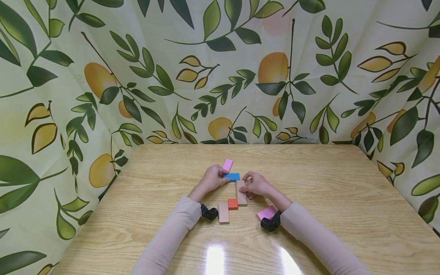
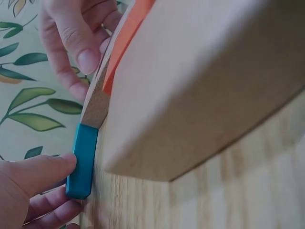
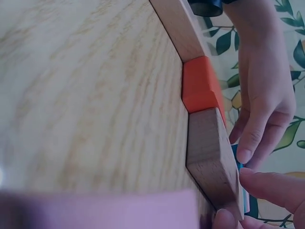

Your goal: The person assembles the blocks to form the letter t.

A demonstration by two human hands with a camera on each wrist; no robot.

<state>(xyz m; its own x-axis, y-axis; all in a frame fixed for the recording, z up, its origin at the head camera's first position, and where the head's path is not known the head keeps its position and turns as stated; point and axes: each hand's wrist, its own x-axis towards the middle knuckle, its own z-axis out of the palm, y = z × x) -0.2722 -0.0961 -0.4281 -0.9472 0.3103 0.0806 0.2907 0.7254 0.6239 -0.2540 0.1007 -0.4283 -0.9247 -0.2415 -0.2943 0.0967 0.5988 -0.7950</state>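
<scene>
A flat blue block (image 1: 233,177) lies crosswise on the table. My left hand (image 1: 212,178) pinches its left end, thumb on the near side and fingers round the end, as the left wrist view also shows. Next to its right end, a plain wooden block (image 1: 241,198) points toward me, their corners meeting. My right hand (image 1: 257,185) holds this wooden block by its far part, thumb over it and fingers curled at the right side. Beside its near end sits an orange-red block (image 3: 201,86), and a second wooden block (image 1: 224,213) adjoins that one on the left.
One pink block (image 1: 228,165) stands slanted just beyond the blue one. Another pink block (image 1: 266,212) lies under my right wrist, partly covered by the black wrist camera (image 1: 270,221). A leaf-patterned cloth (image 1: 220,88) hangs behind the wooden table (image 1: 154,236).
</scene>
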